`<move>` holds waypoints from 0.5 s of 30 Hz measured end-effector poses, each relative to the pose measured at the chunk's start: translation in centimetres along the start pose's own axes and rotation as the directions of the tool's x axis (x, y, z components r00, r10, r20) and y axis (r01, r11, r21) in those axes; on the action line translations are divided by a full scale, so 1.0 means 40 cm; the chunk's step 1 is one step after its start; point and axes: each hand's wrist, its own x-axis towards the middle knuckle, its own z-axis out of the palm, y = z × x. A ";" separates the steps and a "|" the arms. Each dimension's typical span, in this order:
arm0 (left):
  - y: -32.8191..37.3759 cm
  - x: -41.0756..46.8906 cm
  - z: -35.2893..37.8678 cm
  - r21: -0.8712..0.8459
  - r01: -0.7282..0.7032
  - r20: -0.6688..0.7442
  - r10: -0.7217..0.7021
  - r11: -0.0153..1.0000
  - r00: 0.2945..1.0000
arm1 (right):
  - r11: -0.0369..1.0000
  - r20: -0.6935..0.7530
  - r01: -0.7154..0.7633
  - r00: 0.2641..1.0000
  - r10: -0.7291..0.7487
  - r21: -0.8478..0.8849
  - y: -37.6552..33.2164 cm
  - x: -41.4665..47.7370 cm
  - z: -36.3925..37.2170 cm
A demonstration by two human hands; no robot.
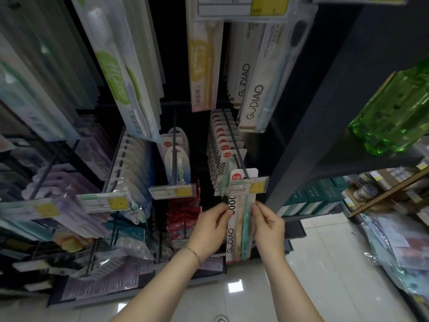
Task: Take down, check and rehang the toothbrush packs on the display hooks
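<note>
Glossy white tile floor (325,275), dark hook rack (232,133) w/ toothbrush packs (218,156)

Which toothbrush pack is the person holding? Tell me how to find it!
Look at the dark shelf post on the right, then the long black hook just left of it, lined with white packs. The pack hangs at the very front, behind the yellow price tag. It alone is pinched by the left hand and the right hand.
</note>
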 end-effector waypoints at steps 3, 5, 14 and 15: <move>0.008 -0.006 0.000 -0.030 0.006 0.023 -0.005 1.000 1.000 | 0.999 0.009 -0.008 1.000 0.008 0.032 -0.010 -0.001 -0.009; 0.010 -0.009 -0.001 -0.049 0.012 0.036 -0.010 0.999 0.999 | 0.999 0.015 -0.025 1.000 0.024 0.044 -0.012 -0.002 -0.016; 0.003 0.006 -0.019 -0.094 0.044 -0.016 -0.046 0.995 0.999 | 1.000 0.044 -0.017 0.999 0.016 0.022 -0.016 0.002 0.001; -0.003 0.012 -0.019 -0.074 0.053 -0.015 -0.054 0.996 0.998 | 0.999 0.032 -0.028 0.999 0.027 0.018 -0.013 0.007 0.007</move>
